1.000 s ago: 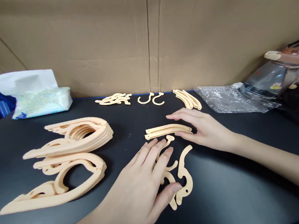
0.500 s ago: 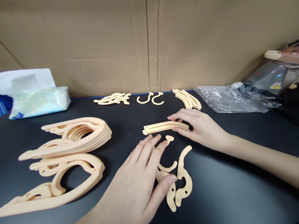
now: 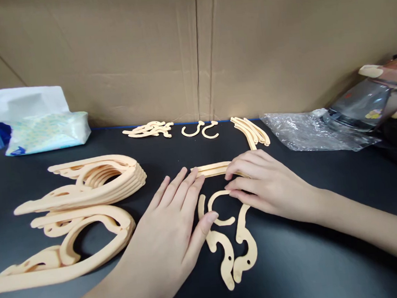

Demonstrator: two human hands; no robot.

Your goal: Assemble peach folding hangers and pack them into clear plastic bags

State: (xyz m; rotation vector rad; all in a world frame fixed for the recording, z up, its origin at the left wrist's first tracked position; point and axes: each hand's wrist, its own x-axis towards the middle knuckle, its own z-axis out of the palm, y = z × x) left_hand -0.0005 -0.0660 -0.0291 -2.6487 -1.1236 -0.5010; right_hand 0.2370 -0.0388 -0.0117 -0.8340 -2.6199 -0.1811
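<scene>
Where the table (image 3: 164, 156) begins at the left, the tissue pack (image 3: 47, 134) sits near the back edge, apart from the parts. In front of it, folded pieces lie nested in an upper stack (image 3: 113, 191) and a lower stack (image 3: 66, 274); nesting probably keeps them aligned and compact. The rear pile (image 3: 150, 129) lies loosely overlapped at the back.

The left hand (image 3: 167, 235) is palm down, fingers extended and thumb wide, with no part seen in its grasp. Its fingertips meet the left end of the paired bars (image 3: 215, 166), likely to steady or align them. Behind are two rear hooks (image 3: 191, 135), side by side. The near hook (image 3: 227, 222) lies between the bars and two curved pieces (image 3: 224, 246), whose lower ends sit close together, perhaps as a matched pair.

The right hand (image 3: 274, 184) has narrow, bent fingers over the bars' right end and the near hook's head. The fingers hide the contact, so whether either is gripped cannot be told. Beyond it are the rear bars (image 3: 254, 132), fanned roughly parallel, then the clear bag (image 3: 297, 133) and a wrapped figure (image 3: 358, 107).
</scene>
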